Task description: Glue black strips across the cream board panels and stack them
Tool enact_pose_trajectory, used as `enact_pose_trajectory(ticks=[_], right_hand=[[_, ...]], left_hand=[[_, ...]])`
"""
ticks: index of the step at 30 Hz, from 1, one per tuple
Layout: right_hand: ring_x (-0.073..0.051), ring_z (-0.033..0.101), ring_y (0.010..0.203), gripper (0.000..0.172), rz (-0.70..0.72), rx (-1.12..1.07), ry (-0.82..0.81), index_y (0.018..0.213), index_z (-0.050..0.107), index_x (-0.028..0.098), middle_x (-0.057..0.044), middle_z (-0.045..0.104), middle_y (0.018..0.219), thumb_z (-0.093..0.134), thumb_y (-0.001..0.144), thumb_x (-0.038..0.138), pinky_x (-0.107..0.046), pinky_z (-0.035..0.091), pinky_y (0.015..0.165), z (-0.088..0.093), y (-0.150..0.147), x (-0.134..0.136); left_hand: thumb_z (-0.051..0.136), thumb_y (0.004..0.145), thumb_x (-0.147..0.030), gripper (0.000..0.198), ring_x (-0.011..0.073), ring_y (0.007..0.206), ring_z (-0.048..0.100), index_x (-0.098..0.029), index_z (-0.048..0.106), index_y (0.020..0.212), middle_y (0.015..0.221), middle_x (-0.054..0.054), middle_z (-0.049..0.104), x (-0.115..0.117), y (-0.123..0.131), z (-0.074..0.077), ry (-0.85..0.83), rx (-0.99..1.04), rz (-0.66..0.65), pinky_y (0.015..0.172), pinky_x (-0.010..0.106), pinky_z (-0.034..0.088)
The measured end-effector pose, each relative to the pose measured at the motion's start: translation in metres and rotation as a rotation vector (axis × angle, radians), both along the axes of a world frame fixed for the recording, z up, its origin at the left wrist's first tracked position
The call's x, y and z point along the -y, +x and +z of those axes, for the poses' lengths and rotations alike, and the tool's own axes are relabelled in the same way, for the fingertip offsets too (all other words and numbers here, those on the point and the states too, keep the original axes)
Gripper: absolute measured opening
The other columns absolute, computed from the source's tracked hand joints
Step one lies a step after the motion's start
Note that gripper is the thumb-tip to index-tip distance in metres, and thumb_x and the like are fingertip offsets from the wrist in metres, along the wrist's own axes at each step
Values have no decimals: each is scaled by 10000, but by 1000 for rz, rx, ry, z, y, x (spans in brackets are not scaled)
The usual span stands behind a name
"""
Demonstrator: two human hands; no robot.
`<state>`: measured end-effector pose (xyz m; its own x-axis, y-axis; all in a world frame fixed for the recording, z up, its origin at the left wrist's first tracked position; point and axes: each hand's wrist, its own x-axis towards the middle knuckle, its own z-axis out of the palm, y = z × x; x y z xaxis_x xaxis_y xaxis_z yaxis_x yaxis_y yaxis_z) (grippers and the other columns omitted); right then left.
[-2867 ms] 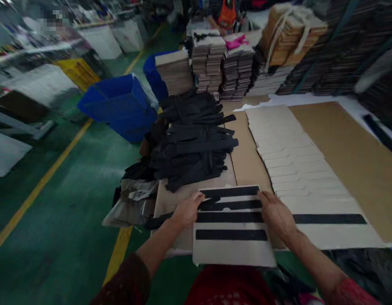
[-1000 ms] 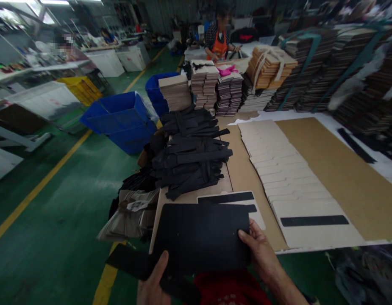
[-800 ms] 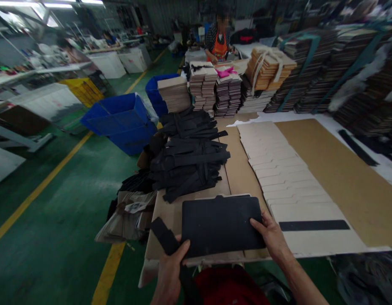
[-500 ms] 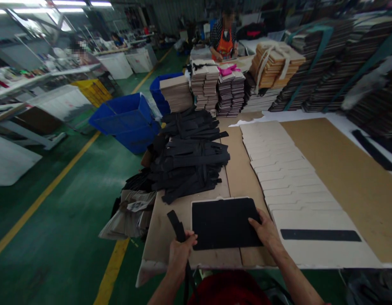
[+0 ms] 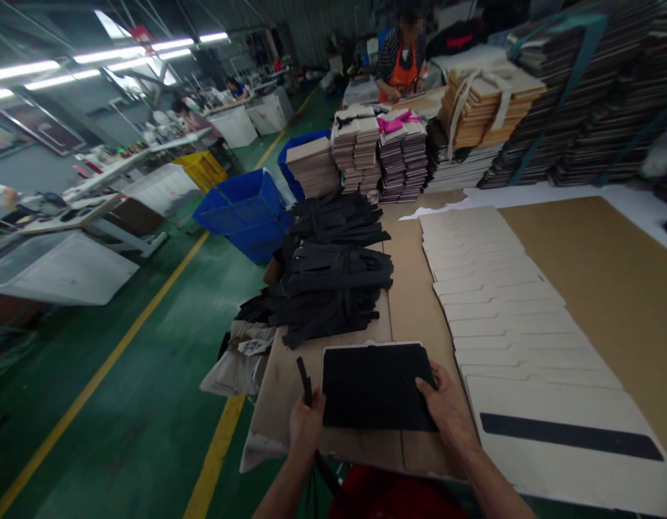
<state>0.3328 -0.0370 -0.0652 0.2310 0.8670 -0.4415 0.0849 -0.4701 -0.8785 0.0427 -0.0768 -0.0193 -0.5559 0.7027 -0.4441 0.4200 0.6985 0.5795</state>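
A flat black rectangular panel [image 5: 375, 386] with a thin pale rim along its top lies at the near edge of the table. My right hand [image 5: 442, 398] grips its right edge, thumb on top and fingers at the side. My left hand [image 5: 307, 418] is closed around black strips [image 5: 303, 378] that stick up above the fist and hang down below it. Its fingertips touch the panel's left edge. To the right, overlapping beige boards [image 5: 506, 317] run in a row, and a single black strip [image 5: 571, 435] lies across the nearest one.
Bundles of black strips [image 5: 333, 277] are piled at the table's left. Behind them stand stacked boards [image 5: 358, 148] and blue bins [image 5: 246, 209]. A brown sheet [image 5: 598, 259] covers the right side. Across the table is a person in an orange apron [image 5: 403, 72].
The view has swung left, so the surroundings sit further right. Both hands keep their grip; the panel appears slightly further left and lower, and the strips in my left hand look narrower, turned more edge-on.
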Motion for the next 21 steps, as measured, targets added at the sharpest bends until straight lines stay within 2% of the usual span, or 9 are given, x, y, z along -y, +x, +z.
enact_pose_trajectory(ticks=[5,11,15,18,21], right_hand=[[-253,639,1080,587,33,-25,27,1265,530,179,-100,680,1166,603,735,421,-389,481,963,5,3,-4],[-260,598,1151,585,135,-19,73,1275,555,213,-80,656,1227,604,739,442,-393,434,1028,20,9,-13],[-264,610,1128,615,114,38,58,1298,540,213,-81,669,1206,606,730,438,-408,441,1014,11,7,-17],[-281,647,1039,609,85,66,32,1261,552,182,-102,695,1126,599,713,443,-432,479,957,0,5,-17],[-266,659,1021,606,90,85,32,1278,517,167,-114,684,1152,551,744,451,-403,519,900,-3,3,-15]], left_hand=[[636,904,-350,226,209,970,650,-149,653,1004,1003,45,683,-5,-2,0,-32,39,-44,905,430,514],[639,903,-336,222,205,957,648,-139,648,1005,995,45,677,-4,-2,-1,-13,79,-44,891,432,524],[636,905,-343,223,204,945,651,-137,649,990,971,39,680,-4,-4,-4,4,109,-29,890,429,522],[645,899,-333,209,199,924,654,-136,650,968,951,33,680,-4,-7,-6,16,143,-14,879,420,526],[650,897,-326,202,189,890,656,-135,650,962,938,29,679,-2,-9,-7,45,193,23,851,406,539]])
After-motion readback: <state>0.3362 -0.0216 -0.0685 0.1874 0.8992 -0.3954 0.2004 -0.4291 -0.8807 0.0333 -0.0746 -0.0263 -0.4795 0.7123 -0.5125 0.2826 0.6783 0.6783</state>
